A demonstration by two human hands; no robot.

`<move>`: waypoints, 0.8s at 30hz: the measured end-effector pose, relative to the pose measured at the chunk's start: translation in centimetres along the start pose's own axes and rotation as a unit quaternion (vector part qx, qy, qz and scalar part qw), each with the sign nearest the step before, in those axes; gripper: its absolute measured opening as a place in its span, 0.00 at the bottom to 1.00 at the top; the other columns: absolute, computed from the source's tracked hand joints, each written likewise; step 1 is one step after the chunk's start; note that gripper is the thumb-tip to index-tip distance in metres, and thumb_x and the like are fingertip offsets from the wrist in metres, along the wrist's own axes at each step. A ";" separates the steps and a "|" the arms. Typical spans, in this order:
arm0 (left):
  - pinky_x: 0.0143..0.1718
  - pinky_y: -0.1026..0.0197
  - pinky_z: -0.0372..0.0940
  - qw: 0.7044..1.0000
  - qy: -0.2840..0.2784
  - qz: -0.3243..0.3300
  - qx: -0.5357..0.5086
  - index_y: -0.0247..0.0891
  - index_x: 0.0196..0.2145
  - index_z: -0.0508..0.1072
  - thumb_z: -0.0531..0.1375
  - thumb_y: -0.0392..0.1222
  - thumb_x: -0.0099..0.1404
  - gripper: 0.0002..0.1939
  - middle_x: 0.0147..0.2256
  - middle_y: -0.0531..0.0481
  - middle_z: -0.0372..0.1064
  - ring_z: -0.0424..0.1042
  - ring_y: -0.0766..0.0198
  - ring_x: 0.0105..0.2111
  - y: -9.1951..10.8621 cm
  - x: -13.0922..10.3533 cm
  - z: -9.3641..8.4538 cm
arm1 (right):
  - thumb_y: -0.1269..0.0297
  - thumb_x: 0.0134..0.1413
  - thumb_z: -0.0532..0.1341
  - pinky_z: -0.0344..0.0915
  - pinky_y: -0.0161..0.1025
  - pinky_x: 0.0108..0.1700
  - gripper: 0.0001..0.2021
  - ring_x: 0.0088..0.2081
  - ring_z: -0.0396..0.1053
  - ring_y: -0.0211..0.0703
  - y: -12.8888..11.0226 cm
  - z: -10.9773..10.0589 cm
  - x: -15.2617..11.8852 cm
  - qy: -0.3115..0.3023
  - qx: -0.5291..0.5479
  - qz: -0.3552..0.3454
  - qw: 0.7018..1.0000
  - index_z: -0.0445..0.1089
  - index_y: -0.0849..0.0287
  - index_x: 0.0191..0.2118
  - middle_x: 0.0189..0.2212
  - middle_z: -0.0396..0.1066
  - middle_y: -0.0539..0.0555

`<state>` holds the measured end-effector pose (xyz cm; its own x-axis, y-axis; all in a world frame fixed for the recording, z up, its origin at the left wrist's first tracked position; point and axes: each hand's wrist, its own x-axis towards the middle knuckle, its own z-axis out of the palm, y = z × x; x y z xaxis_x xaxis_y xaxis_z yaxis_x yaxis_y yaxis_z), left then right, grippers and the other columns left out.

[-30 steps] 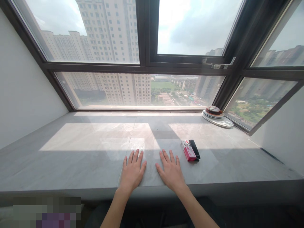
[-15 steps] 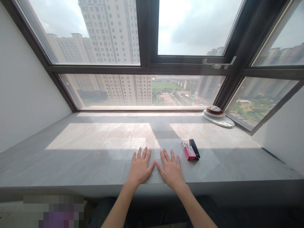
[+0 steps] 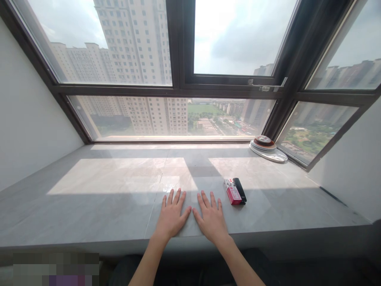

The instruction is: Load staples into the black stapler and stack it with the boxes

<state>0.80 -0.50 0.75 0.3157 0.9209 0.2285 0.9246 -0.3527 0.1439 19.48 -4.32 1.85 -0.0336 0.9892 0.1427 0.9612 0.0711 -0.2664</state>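
Note:
Flat on the grey sill (image 3: 98, 214), near its front edge, lies my left hand (image 3: 172, 216), palm down with fingers spread and nothing in it. Beside it my right hand (image 3: 212, 218) rests the same way, also holding nothing. The two thumbs point toward each other with a small gap between them. Just right of my right hand is a red and white box (image 3: 233, 193), and a black object (image 3: 239, 190) lies against the box's right side.
A stack of plates or lids (image 3: 264, 143) sits at the back right corner by the window frame (image 3: 226, 92). A thin dark strip (image 3: 333, 196) runs along the sill's right side at the wall. A pixelated patch covers the lower left.
The view has shifted and tilted slightly, so the sill and its things appear a little lower and further left. Both hands stay flat on the sill.

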 end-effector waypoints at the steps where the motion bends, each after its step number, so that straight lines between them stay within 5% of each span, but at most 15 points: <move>1: 0.70 0.40 0.37 1.000 -0.001 0.001 0.000 0.53 0.72 0.49 0.45 0.60 0.73 0.33 0.73 0.54 0.39 0.35 0.48 0.73 0.0 0.0 0.0 | 0.40 0.69 0.40 0.28 0.61 0.70 0.33 0.74 0.29 0.60 0.0 0.0 0.0 -0.001 0.000 0.000 1.000 0.47 0.46 0.73 0.74 0.38 0.47; 18: 0.70 0.39 0.39 0.999 0.006 0.038 -0.021 0.54 0.72 0.47 0.46 0.60 0.74 0.32 0.73 0.55 0.40 0.38 0.50 0.73 -0.2 0.0 0.1 | 0.44 0.69 0.45 0.31 0.63 0.70 0.32 0.73 0.32 0.62 0.4 0.6 0.0 0.020 -0.002 -0.017 1.000 0.48 0.47 0.73 0.74 0.40 0.49; 24: 0.70 0.38 0.40 0.999 0.010 0.026 -0.035 0.55 0.72 0.48 0.48 0.60 0.73 0.33 0.72 0.54 0.42 0.40 0.48 0.72 -0.2 0.1 0.1 | 0.44 0.67 0.51 0.34 0.63 0.70 0.30 0.72 0.39 0.63 0.3 0.5 0.2 0.040 0.097 -0.022 0.994 0.58 0.48 0.70 0.72 0.50 0.52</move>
<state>0.65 -0.34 0.59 0.3585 0.8973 0.2575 0.8891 -0.4122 0.1987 19.61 -4.02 1.34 -0.0442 0.9717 0.2320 0.8880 0.1447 -0.4366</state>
